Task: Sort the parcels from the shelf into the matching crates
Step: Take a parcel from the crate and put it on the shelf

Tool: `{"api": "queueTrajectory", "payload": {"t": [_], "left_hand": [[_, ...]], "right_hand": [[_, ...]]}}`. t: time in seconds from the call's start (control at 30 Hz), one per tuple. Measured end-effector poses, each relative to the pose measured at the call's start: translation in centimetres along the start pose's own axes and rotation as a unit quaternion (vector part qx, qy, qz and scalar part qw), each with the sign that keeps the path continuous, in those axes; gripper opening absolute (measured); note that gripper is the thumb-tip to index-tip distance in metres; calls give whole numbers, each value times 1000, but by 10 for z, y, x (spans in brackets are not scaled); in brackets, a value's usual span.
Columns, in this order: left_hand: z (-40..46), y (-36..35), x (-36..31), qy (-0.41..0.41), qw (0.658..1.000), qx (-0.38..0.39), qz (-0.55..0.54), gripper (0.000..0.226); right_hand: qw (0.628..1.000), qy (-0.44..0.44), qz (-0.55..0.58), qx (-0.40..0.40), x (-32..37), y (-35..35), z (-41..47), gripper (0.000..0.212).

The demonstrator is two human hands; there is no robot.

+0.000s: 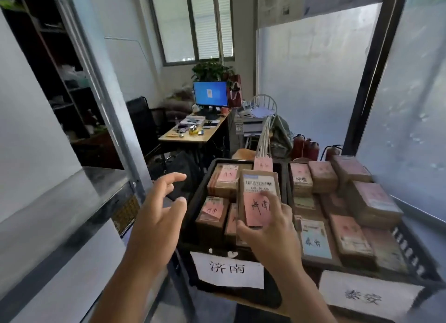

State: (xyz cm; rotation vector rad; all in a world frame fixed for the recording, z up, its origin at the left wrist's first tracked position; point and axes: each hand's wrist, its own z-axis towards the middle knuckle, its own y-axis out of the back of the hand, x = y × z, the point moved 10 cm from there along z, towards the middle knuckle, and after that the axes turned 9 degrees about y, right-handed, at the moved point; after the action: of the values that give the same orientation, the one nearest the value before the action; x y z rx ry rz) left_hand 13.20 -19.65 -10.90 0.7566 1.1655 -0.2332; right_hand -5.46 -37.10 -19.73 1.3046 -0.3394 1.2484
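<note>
Over the left crate (193,202) | my right hand (270,228) held a brown parcel (259,192) with a pink note, fingers (275,199) pinching it | my left hand (156,214) hovered beside it, fingers spread, released | right crate (410,245) full of parcels alongside

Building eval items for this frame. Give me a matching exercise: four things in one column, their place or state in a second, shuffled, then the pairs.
Things
1. Brown cardboard parcel with pink handwritten slip
2. Left hand
3. Black plastic crate with white sign 济南
4. Black plastic crate with white sign 泰安

Places or states
A. On the right side, piled with parcels
B. Fingers spread, holding nothing
C. Held in the right hand's grip above a crate
D. Directly beneath the held parcel

Pairs: 1-C, 2-B, 3-D, 4-A
</note>
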Motion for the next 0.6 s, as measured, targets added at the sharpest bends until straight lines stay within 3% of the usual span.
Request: {"api": "queueTrajectory", "payload": {"t": [0.27, 0.6], "left_hand": [[86, -40, 2, -42, 999, 11, 5, 42], [212, -54, 57, -24, 998, 47, -18, 43]], "right_hand": [[995, -31, -35, 86, -37, -102, 89, 85], [973, -124, -95, 172, -56, -241, 128, 93]]}}
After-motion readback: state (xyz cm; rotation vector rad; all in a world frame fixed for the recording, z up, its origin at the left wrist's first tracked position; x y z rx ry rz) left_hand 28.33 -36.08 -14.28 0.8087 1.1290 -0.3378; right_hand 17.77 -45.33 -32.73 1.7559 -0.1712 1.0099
